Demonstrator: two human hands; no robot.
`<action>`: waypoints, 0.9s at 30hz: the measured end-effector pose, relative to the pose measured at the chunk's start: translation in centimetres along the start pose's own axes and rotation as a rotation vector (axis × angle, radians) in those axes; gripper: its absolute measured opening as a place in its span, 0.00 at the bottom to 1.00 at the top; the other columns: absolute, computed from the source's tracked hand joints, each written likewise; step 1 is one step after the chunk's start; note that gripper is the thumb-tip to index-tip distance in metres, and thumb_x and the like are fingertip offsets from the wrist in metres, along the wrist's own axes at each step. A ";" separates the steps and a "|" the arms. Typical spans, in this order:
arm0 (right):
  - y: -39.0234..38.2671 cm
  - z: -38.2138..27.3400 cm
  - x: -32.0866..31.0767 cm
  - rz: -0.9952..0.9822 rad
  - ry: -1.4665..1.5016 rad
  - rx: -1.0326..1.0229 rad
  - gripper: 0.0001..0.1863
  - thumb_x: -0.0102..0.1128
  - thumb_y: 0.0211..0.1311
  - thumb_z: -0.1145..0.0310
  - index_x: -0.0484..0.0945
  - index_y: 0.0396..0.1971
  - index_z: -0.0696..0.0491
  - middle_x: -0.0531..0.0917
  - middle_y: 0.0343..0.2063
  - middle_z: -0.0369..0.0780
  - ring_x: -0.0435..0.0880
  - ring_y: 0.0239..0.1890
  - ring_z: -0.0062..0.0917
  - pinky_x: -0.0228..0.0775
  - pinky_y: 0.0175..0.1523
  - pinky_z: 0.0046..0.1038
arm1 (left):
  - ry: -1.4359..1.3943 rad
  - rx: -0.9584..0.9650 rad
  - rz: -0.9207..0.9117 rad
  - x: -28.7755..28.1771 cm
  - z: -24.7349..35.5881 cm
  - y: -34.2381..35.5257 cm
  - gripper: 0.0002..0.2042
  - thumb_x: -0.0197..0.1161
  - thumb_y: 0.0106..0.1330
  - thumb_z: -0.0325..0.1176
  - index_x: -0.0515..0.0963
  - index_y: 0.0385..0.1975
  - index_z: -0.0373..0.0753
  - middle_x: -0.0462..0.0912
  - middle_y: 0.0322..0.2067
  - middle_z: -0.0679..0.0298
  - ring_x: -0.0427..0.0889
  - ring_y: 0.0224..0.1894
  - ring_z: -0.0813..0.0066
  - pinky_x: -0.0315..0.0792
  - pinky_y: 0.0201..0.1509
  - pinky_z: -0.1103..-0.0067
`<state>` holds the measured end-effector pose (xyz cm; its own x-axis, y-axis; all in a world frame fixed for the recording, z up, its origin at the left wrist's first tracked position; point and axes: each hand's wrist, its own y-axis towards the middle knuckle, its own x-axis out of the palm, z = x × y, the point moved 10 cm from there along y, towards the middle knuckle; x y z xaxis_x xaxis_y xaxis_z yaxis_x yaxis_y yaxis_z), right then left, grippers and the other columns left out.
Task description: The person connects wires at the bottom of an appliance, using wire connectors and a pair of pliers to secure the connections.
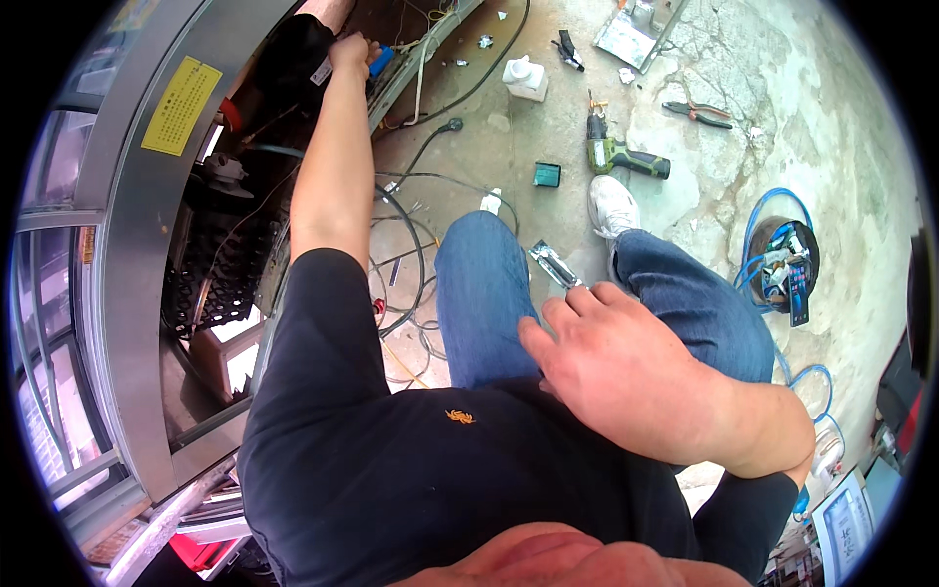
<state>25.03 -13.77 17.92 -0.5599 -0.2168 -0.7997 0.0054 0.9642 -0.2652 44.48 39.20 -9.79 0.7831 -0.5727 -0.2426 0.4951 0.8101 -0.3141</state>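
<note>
My left hand [352, 55] reaches far into the open base of a metal cabinet, its fingers curled. A small blue object [382, 61] shows right beside the fingers; I cannot tell whether they grip it. Next to this hand is a black shape [293, 54] with a pale label. My right hand [616, 357] hovers before my chest and over my lap, back upward, fingers bent inward. Its fingertips are partly hidden, and so is anything in them. Just past the knuckles shows a slim silver tool [554, 264]; whether it touches the hand is unclear.
Bare skin of what looks like another person's arm [328, 12] shows at the top. On the concrete floor are a green drill [626, 157], pliers [696, 112], a white bottle [525, 78], a dark green block [548, 174], black cables [421, 245] and a round container [787, 264] with blue tubing.
</note>
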 end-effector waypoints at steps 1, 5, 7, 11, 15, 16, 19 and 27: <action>-0.2 0.2 0.0 -0.008 0.005 0.014 0.18 0.67 0.61 0.64 0.77 0.45 0.58 0.79 0.35 0.42 0.80 0.42 0.33 0.69 0.49 0.33 | -0.049 -0.006 -0.018 1.0 -0.3 0.0 0.17 0.50 0.81 0.31 0.67 0.66 0.37 0.82 0.47 0.50 0.87 0.48 0.55 0.87 0.45 0.66; -0.5 0.4 0.1 0.010 0.046 0.029 0.19 0.67 0.61 0.63 0.77 0.47 0.58 0.79 0.35 0.41 0.80 0.42 0.33 0.69 0.50 0.33 | -0.233 -0.005 -0.072 1.7 -0.7 0.2 0.21 0.45 0.83 0.30 0.57 0.71 0.35 0.75 0.60 0.43 0.83 0.56 0.45 0.85 0.54 0.57; -0.5 0.4 0.3 -0.007 0.030 0.034 0.20 0.67 0.61 0.63 0.77 0.48 0.58 0.79 0.35 0.41 0.80 0.42 0.33 0.69 0.50 0.33 | -0.301 -0.012 -0.097 2.9 -0.6 -0.4 0.22 0.43 0.83 0.29 0.54 0.73 0.35 0.71 0.64 0.40 0.80 0.60 0.41 0.82 0.59 0.53; -0.5 0.6 0.4 -0.016 0.011 0.039 0.21 0.67 0.61 0.63 0.78 0.49 0.58 0.79 0.36 0.41 0.80 0.43 0.33 0.69 0.50 0.32 | -0.322 -0.025 -0.066 3.7 0.0 -1.5 0.23 0.42 0.83 0.29 0.52 0.74 0.34 0.68 0.66 0.38 0.75 0.65 0.37 0.75 0.66 0.49; -0.6 0.5 0.3 -0.016 -0.013 0.025 0.21 0.67 0.61 0.62 0.78 0.49 0.58 0.80 0.35 0.41 0.80 0.43 0.33 0.70 0.50 0.32 | -0.358 -0.016 -0.029 2.8 0.0 -0.9 0.23 0.39 0.83 0.29 0.52 0.74 0.33 0.65 0.68 0.37 0.70 0.68 0.37 0.71 0.69 0.47; -0.5 0.5 0.2 -0.016 -0.013 0.020 0.21 0.67 0.61 0.62 0.78 0.50 0.58 0.80 0.35 0.41 0.81 0.43 0.33 0.70 0.50 0.32 | -0.373 -0.024 -0.046 2.6 0.0 -0.6 0.23 0.37 0.83 0.29 0.51 0.75 0.34 0.65 0.68 0.37 0.70 0.69 0.37 0.71 0.70 0.47; -0.4 0.7 0.4 -0.018 -0.012 0.029 0.21 0.68 0.61 0.62 0.78 0.50 0.58 0.80 0.35 0.41 0.81 0.42 0.32 0.70 0.50 0.32 | -0.405 -0.049 -0.109 3.8 0.1 -0.6 0.25 0.33 0.83 0.30 0.48 0.77 0.38 0.63 0.69 0.37 0.68 0.70 0.38 0.69 0.71 0.47; -0.5 0.8 0.2 -0.016 -0.030 0.024 0.22 0.68 0.60 0.61 0.78 0.49 0.58 0.80 0.35 0.41 0.81 0.42 0.32 0.70 0.50 0.32 | -0.513 -0.104 -0.103 3.8 -0.8 0.5 0.27 0.32 0.83 0.31 0.44 0.80 0.43 0.63 0.70 0.37 0.69 0.70 0.37 0.68 0.72 0.48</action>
<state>25.51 -14.45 17.46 -0.5347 -0.2372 -0.8111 0.0168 0.9566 -0.2908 47.43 37.34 -11.61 0.8287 -0.4925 0.2658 0.5595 0.7212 -0.4084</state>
